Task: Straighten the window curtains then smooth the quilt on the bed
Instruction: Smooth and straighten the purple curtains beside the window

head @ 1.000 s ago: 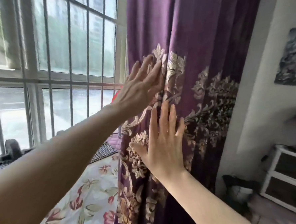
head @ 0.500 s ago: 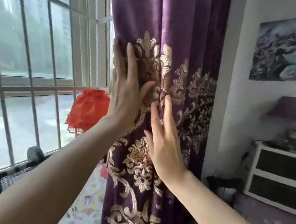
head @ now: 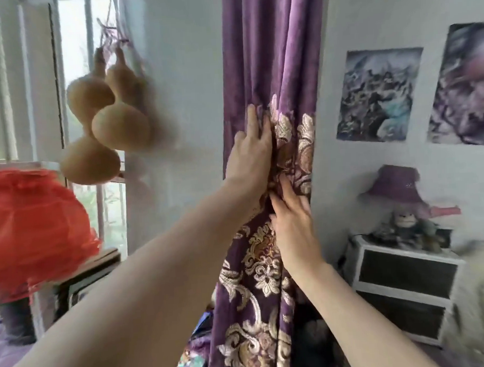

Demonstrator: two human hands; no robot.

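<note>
The purple curtain [head: 272, 53], with gold floral embroidery on its lower half, hangs gathered into a narrow bunch of folds beside the white wall. My left hand [head: 250, 157] lies flat on the bunch's left side, fingers pointing up, pressing against the folds. Just below it, my right hand [head: 294, 225] presses flat on the embroidered part, fingers spread and pointing up-left. Neither hand closes around the cloth. The quilt on the bed is not clearly in view.
Tan gourds [head: 112, 117] hang by the barred window [head: 79, 45] at left, above a red ruffled lantern [head: 25, 233]. At right stand a white nightstand [head: 403, 284] with a purple lamp [head: 396, 185], and two posters [head: 377, 95] on the wall.
The curtain has been pushed right and gathered from a wide spread into a narrow bunch by the wall. Both hands moved right with it, and the gourds and lantern came into view.
</note>
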